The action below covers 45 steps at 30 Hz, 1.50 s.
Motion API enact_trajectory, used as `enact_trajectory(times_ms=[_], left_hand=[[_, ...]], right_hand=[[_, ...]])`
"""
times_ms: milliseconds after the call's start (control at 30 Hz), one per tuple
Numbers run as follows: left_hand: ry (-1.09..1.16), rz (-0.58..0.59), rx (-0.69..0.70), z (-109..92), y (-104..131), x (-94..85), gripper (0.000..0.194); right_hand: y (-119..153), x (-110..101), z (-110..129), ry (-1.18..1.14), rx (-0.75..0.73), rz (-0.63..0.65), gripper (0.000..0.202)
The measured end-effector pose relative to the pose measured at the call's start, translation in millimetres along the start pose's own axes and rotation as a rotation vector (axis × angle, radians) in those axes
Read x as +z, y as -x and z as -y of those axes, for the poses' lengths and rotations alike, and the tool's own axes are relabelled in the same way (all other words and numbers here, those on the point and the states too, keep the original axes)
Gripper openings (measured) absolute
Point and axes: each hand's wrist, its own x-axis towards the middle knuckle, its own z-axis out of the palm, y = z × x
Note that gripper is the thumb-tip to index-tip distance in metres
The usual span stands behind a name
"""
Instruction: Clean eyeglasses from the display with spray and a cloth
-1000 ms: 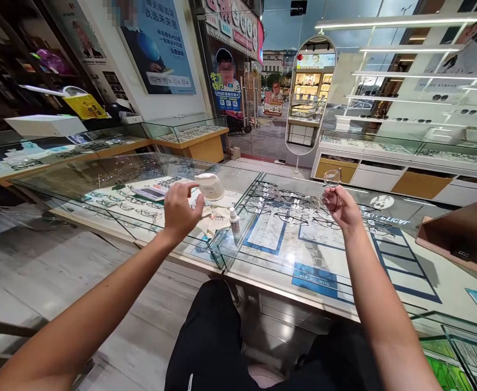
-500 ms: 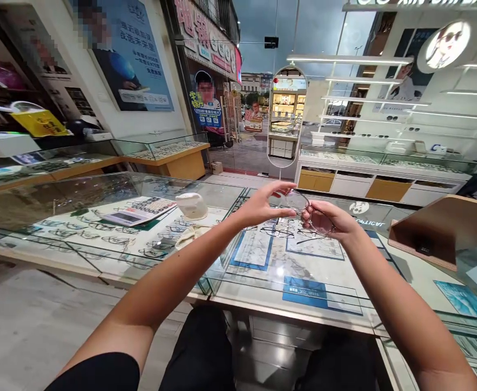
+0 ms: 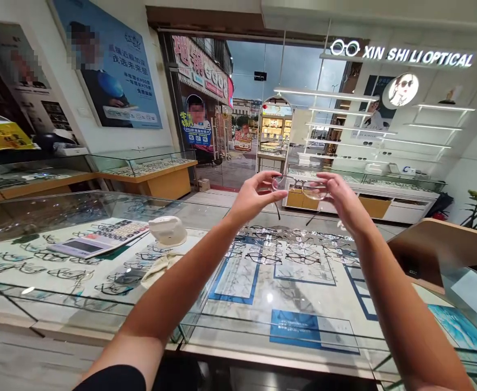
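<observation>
Because the left hand [image 3: 255, 198] and right hand [image 3: 342, 196] gripped opposite sides of the glasses [image 3: 299, 183], these spanned the gap between both hands, above the bench [image 3: 238, 332], temples [image 3: 278, 210] angled downward; this two-point hold presumably steadied them and left the bridge unobstructed.

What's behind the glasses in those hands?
Behind the glasses you can see a low cabinet with orange fronts. Whatever the left hand and right hand cover is hidden.
</observation>
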Motion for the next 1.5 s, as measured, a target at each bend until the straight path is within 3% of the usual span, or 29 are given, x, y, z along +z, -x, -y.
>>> enact_trajectory(times_ms=[100,300,433,700,833,1033,1500], left_hand=[[0.014,-0.12,0.049,2,-11,7.9,0.06],[-0.038,-0.251,0.083,20,-19,20.5,0.057],[-0.117,-0.249,0.113,29,-22,15.0,0.055],[-0.202,-0.234,0.137,34,-17,8.1,0.055],[-0.216,-0.251,0.172,35,-18,9.5,0.058],[-0.158,-0.332,0.16,54,-28,15.5,0.071],[-0.254,-0.357,0.285,58,-25,23.1,0.063]], right_hand=[[3,10,-8,0.224,-0.256,-0.246,0.066],[-7,41,-41,0.275,-0.296,-0.469,0.062],[-17,39,-52,0.367,-0.289,-0.437,0.057],[-12,30,-50,0.618,-0.267,-0.405,0.061],[-12,32,-51,0.638,-0.283,-0.421,0.062],[-18,31,-60,0.625,-0.246,-0.425,0.056],[-19,26,-58,0.555,-0.192,-0.388,0.068]])
